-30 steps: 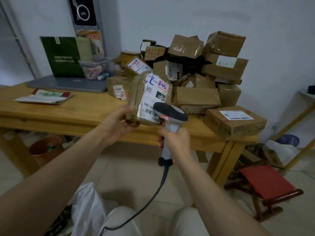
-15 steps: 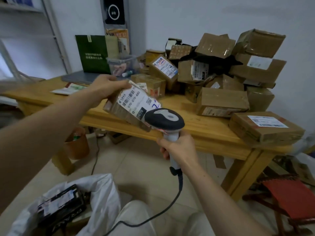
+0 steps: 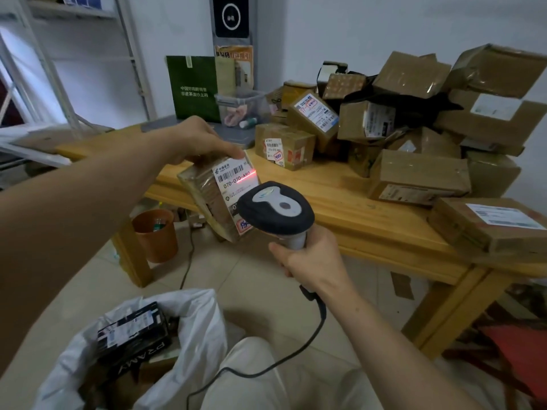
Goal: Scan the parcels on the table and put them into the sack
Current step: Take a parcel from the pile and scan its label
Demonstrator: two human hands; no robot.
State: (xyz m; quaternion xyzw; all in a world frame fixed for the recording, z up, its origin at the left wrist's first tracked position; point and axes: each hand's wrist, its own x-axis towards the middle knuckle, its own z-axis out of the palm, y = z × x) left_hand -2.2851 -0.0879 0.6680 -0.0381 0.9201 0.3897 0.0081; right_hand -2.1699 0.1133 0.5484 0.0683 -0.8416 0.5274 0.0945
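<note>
The wooden table spans 10 to 4 o'clock, with a pile of parcels at 2 o'clock. The white sack gapes at 7 o'clock. Near centre, the left hand grips a tilted parcel from above. At its 5 o'clock, the right hand wraps the handle of the scanner, whose red line crosses the label.

Brown parcel under the left hand, white label crossed by a red line; black-and-grey scanner above the right hand
</note>
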